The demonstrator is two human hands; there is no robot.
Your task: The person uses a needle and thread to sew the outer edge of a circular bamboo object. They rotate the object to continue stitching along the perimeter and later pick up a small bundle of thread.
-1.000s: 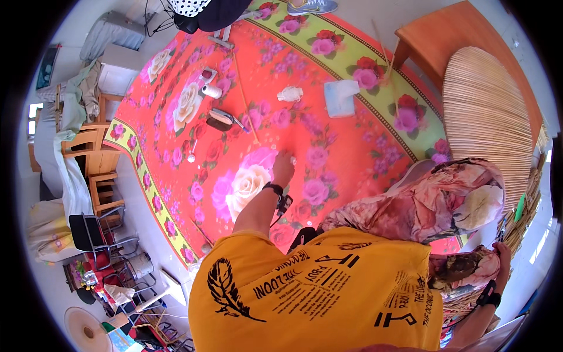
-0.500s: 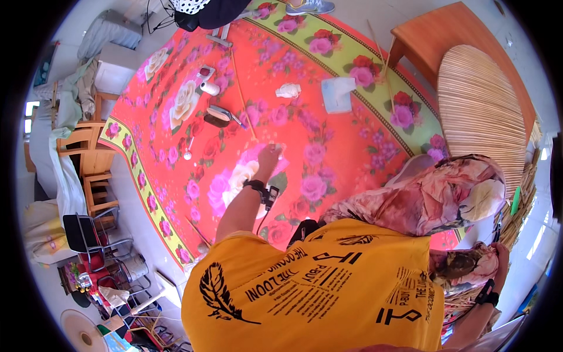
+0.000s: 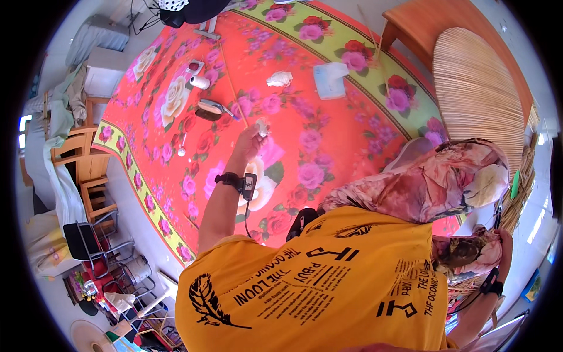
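Red floral cloth point(image 3: 328, 146) covers the floor, and the left hand point(image 3: 249, 141) is stretched out over its middle, pinching a small pale object point(image 3: 262, 125) between the fingertips. The right hand point(image 3: 503, 246) is well apart, at the person's right side past the cloth's edge, gripping patterned fabric point(image 3: 463, 252). A crumpled white scrap point(image 3: 280, 78) and a pale blue cloth point(image 3: 329, 80) lie beyond the left hand.

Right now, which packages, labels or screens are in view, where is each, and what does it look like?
Pale blue packet: flat, squarish, lying on the floral cloth, far side.
Dark phone-like device: flat, reddish-framed, on the cloth's far left part.
Printed lettering: black, across the yellow shirt's front.
Left hand lifts a small pale object, no label discernible.
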